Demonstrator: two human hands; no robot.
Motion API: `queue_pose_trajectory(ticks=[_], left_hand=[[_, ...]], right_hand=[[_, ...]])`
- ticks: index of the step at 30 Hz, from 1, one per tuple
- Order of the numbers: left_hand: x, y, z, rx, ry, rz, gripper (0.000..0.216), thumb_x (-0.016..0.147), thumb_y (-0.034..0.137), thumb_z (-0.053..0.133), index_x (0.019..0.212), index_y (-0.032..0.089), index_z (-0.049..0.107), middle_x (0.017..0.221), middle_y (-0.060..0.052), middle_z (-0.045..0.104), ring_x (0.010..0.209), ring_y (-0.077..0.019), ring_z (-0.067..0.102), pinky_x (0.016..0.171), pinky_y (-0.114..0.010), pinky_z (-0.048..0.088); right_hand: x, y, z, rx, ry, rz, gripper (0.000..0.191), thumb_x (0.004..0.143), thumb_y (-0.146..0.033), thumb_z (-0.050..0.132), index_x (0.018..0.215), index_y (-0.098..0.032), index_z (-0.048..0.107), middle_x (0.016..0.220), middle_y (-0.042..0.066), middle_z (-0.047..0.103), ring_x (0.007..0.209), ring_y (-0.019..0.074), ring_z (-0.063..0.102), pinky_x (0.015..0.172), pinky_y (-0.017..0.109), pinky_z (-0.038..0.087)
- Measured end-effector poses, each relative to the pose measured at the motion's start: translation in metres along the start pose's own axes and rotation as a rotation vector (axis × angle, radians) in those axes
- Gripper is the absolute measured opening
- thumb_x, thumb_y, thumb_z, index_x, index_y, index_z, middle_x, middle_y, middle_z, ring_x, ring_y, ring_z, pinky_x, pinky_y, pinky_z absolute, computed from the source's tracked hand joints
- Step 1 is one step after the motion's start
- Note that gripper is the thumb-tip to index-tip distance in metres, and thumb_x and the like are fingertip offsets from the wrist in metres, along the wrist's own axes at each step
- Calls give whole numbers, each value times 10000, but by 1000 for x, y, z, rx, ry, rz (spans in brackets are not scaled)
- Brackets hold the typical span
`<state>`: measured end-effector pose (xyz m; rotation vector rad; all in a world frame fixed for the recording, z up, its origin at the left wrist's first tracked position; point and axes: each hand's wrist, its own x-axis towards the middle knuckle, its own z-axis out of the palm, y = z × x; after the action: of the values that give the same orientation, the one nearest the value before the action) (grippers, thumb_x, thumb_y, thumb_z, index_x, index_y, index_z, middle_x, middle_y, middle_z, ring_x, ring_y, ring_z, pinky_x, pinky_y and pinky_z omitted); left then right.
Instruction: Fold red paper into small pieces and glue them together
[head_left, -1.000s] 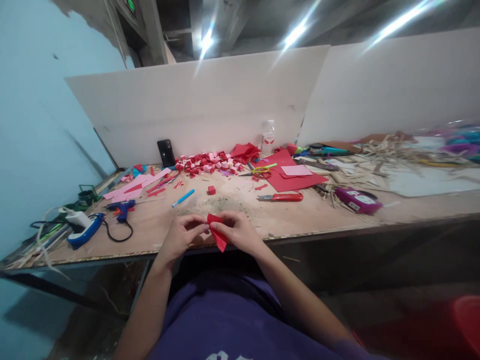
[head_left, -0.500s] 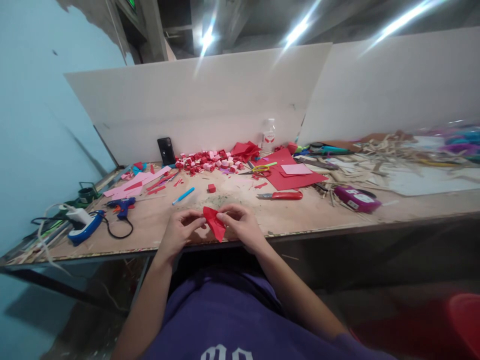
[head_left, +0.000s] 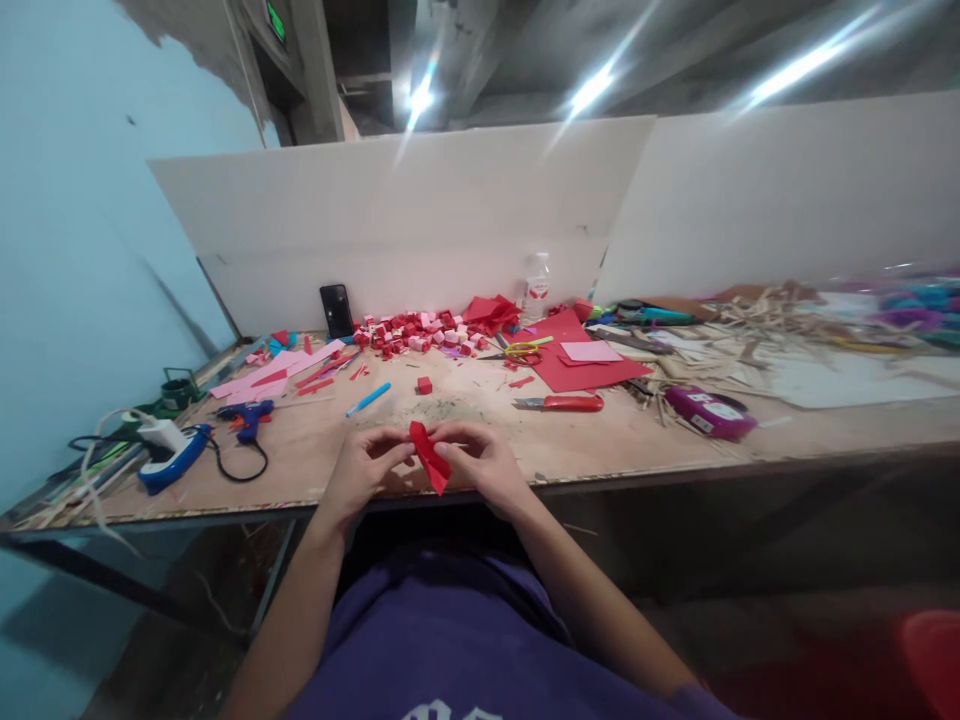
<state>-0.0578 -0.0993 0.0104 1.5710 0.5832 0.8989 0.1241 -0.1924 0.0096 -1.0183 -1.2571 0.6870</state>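
Both hands hold a small folded piece of red paper (head_left: pixel 429 456) just above the near edge of the wooden table (head_left: pixel 600 440). My left hand (head_left: pixel 365 470) pinches its left side with fingers closed. My right hand (head_left: pixel 480 460) pinches its right side, fingers curled over it. The paper's pointed end hangs down between the hands.
A pile of small red and pink paper cubes (head_left: pixel 420 332) lies at the back. Red sheets (head_left: pixel 577 360), yellow-handled scissors (head_left: pixel 521 348), a red utility knife (head_left: pixel 562 403), a blue pen (head_left: pixel 367 399), a blue glue gun (head_left: pixel 247 418), a phone (head_left: pixel 335 309), a bottle (head_left: pixel 537 285) and a purple tape dispenser (head_left: pixel 709 412) lie around.
The red paper has been folded narrower between the hands. The hands stay at the table's near edge, and the view has shifted slightly.
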Motion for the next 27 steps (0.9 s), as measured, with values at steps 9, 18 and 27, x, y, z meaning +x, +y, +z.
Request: queue_pose_trajectory(ticks=[9,18,27], left_hand=[[0,6,3,21,-37,17,274,718,390,867,816,147,787,702,-39,755,665,-164,696,668,-249,543],[-2,6,6,96,-47,21,293,741,426,847,831,153,789,713,-44,746,666,-174,689,664,-268,545],[-9,3,6,220,148,176,210,786,392,808,819,185,790,821,-55,780,775,-211,714,765,-310,578]], right_hand=[[-3,-8,2,-132,-54,13,169,858,-342,750,839,-180,793,967,91,789,884,230,737,769,326,576],[-1,-7,6,-114,34,67,211,823,-371,781,880,-172,741,832,55,770,716,185,713,633,279,544],[1,-3,6,-91,61,44,295,834,-320,760,1099,-190,744,905,61,767,789,190,732,657,281,559]])
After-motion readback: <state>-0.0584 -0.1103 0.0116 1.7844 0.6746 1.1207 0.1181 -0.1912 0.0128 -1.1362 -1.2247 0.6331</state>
